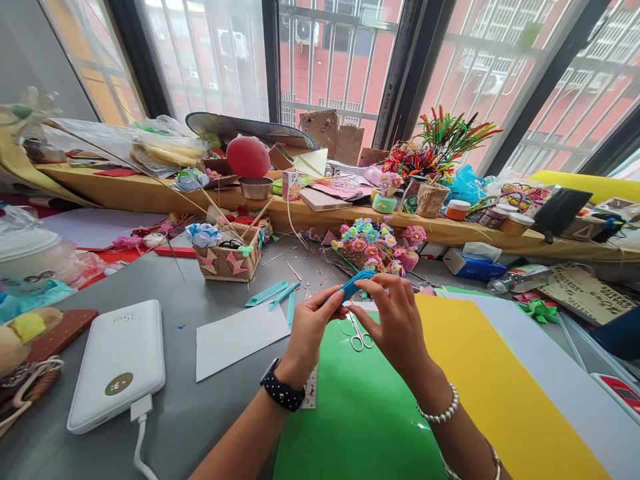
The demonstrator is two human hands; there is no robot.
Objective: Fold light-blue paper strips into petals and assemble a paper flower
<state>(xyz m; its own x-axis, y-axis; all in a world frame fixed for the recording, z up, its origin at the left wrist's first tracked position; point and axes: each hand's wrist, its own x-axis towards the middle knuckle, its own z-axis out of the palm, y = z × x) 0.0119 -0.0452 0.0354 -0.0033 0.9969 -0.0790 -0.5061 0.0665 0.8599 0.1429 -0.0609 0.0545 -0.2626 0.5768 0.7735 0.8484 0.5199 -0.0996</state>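
Above the green sheet (370,400), my left hand (311,325) pinches a narrow folded bundle of blue paper (356,283) between thumb and fingers. My right hand (395,320) meets it from the other side, its fingertips bent at the bundle's near edge; whether they grip the blue paper or something thin beside it is hard to make out. Below the hands lie small scissors (361,340) with white handles. A patterned ruler (310,392) is partly hidden by my left wrist. Folded light-blue paper strips (273,293) and a white paper sheet (245,340) lie to the left.
A white power bank (120,367) with a cable sits at the left. A cardboard box (230,257) holding sticks and a bunch of crocheted flowers (370,240) stand behind the hands. Yellow sheets (480,360) spread to the right, near a tissue pack (473,263).
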